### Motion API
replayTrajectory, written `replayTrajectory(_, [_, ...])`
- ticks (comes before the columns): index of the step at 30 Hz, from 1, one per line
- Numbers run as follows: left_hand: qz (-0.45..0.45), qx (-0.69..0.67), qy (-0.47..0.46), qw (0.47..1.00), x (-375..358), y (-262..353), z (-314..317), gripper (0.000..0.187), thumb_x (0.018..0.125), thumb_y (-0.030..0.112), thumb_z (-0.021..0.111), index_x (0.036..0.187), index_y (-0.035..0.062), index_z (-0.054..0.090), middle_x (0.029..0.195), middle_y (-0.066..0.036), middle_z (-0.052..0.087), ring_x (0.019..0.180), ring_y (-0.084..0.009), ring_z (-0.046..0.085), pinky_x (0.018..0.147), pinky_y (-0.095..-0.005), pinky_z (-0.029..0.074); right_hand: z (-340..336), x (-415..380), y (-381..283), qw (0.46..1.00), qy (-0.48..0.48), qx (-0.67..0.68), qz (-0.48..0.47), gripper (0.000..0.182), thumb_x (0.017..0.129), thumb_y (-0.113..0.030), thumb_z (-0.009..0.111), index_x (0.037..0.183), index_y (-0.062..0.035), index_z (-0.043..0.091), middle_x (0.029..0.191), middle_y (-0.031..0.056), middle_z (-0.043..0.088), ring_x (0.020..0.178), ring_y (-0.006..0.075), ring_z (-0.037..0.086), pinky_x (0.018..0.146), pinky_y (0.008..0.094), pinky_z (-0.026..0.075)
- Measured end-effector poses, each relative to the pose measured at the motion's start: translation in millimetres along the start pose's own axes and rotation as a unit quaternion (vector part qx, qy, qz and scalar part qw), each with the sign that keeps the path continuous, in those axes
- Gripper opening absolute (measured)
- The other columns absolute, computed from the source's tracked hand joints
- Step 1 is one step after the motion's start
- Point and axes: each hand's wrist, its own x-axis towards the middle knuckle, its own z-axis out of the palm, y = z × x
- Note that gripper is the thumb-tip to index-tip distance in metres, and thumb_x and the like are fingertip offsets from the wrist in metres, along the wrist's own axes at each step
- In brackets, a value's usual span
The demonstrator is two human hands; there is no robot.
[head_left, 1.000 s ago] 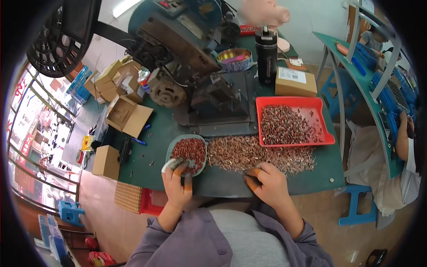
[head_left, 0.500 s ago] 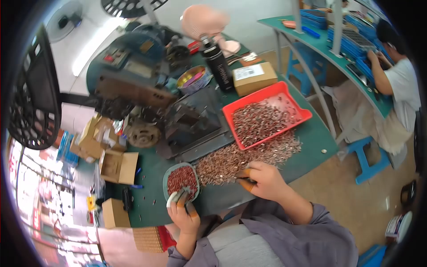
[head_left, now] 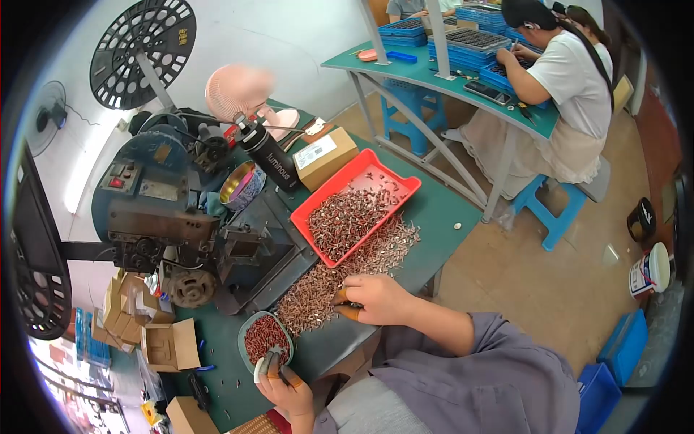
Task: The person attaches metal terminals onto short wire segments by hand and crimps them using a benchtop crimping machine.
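Observation:
My left hand (head_left: 283, 389) is at the near edge of a small grey-green bowl (head_left: 242, 338) filled with dark red small parts (head_left: 264, 335). Its fingers, some in orange and dark finger covers, are drawn together over the parts; something greyish shows at the tips, too small to name. My right hand (head_left: 383, 299), also with orange finger covers, has its fingertips pinched at the near edge of a loose pile of small brownish parts (head_left: 307, 298). Whatever sits between those fingertips is hidden. Behind the pile, a red tray (head_left: 376, 163) holds more of the small parts.
A dark metal machine (head_left: 163, 224) stands left on the green table (head_left: 452, 210). Behind the tray are a black bottle (head_left: 269, 155), a cardboard box (head_left: 325, 159), a patterned bowl (head_left: 246, 189) and a pink fan (head_left: 235, 90). A person (head_left: 571, 79) works at another table, right.
The camera view has turned to the right, so the table's things appear farther left. Both hands stay at the same places, the left at the bowl and the right at the pile.

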Motion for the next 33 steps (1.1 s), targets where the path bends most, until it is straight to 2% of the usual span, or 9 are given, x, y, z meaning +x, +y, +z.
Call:
replayTrajectory(13, [-0.004,0.018,-0.026,0.999,2,0,0,0.022,0.091,0.011,0.057,0.109,0.0002,0.063,0.107,-0.016,0.061,0.099,-0.037,0.054,0.089,-0.0458,0.039,2,4,0,1.0,-0.025,0.002,-0.015,0.012,0.075,-0.015,0.073,0.084,-0.0093,0.066,0.078,0.0055,0.058,0.073,0.0247,0.063,0.061,0.0359,0.052])
replayTrajectory(17, [0.03,-0.005,-0.046,0.998,7,-16,2,0.025,0.088,0.009,0.06,0.112,0.0025,0.064,0.117,-0.017,0.061,0.11,-0.0367,0.054,0.098,-0.0436,0.037,-6,0,-2,0.999,0.031,-0.023,-0.014,0.016,0.074,-0.016,0.077,0.084,-0.0093,0.066,0.075,0.0056,0.058,0.066,0.0239,0.06,0.056,0.034,0.049])
replayTrajectory(19, [-0.029,-0.054,-0.059,0.996,4,-18,-1,0.029,0.084,0.007,0.064,0.113,0.0041,0.064,0.122,-0.016,0.06,0.118,-0.0348,0.052,0.101,-0.0431,0.035,-6,-10,5,0.999,0.049,-0.003,0.012,0.017,0.073,-0.014,0.077,0.085,-0.009,0.067,0.074,0.007,0.058,0.063,0.0222,0.058,0.053,0.0321,0.047])
replayTrajectory(21, [-0.048,-0.062,-0.061,0.995,5,-17,-5,0.034,0.077,0.007,0.068,0.11,0.0056,0.065,0.121,-0.012,0.061,0.12,-0.0345,0.05,0.101,-0.0434,0.032,-15,-17,-8,0.996,0.033,-0.014,0.081,0.017,0.073,-0.009,0.076,0.088,-0.0077,0.068,0.075,0.0077,0.059,0.063,0.0203,0.058,0.055,0.0298,0.046])
replayTrajectory(23, [-0.042,-0.061,-0.109,0.991,13,-17,-12,0.036,0.075,0.009,0.072,0.11,0.0087,0.066,0.124,-0.008,0.059,0.123,-0.0319,0.047,0.104,-0.0426,0.028,-20,-18,-23,0.981,-0.008,0.001,0.196,0.019,0.074,-0.005,0.076,0.091,-0.0067,0.068,0.077,0.0066,0.061,0.065,0.019,0.058,0.057,0.029,0.046])
replayTrajectory(24, [-0.059,-0.059,-0.117,0.99,14,-17,-15,0.036,0.075,0.009,0.072,0.11,0.0087,0.066,0.124,-0.008,0.059,0.123,-0.0319,0.047,0.104,-0.0426,0.028,-15,-21,-24,0.979,-0.024,0.004,0.202,0.019,0.074,-0.005,0.076,0.091,-0.0067,0.068,0.077,0.0066,0.061,0.065,0.019,0.058,0.057,0.029,0.046])
replayTrajectory(27, [-0.057,-0.076,-0.13,0.987,19,-17,-13,0.035,0.075,0.012,0.074,0.109,0.0135,0.067,0.125,-0.006,0.059,0.126,-0.0292,0.044,0.105,-0.0426,0.025,-7,-18,-23,0.991,-0.056,0.01,0.121,0.019,0.073,-0.003,0.077,0.089,-0.0063,0.068,0.08,0.0057,0.063,0.068,0.0191,0.059,0.056,0.0286,0.046])
replayTrajectory(31, [-0.07,-0.094,-0.124,0.985,22,-16,-19,0.033,0.076,0.012,0.074,0.109,0.0136,0.067,0.123,-0.006,0.06,0.125,-0.029,0.045,0.105,-0.0422,0.026,5,-4,-33,0.984,-0.131,-0.028,0.114,0.019,0.072,-0.004,0.077,0.089,-0.0074,0.068,0.078,0.006,0.06,0.066,0.0214,0.058,0.056,0.0306,0.046])
replayTrajectory(33, [-0.062,-0.098,-0.126,0.985,24,-15,-24,0.031,0.08,0.008,0.07,0.111,0.0106,0.066,0.122,-0.008,0.06,0.123,-0.0295,0.047,0.106,-0.0399,0.03,8,0,-33,0.974,-0.153,-0.135,0.101,0.02,0.072,-0.008,0.077,0.09,-0.0092,0.069,0.074,0.0056,0.055,0.065,0.0227,0.057,0.055,0.032,0.046])
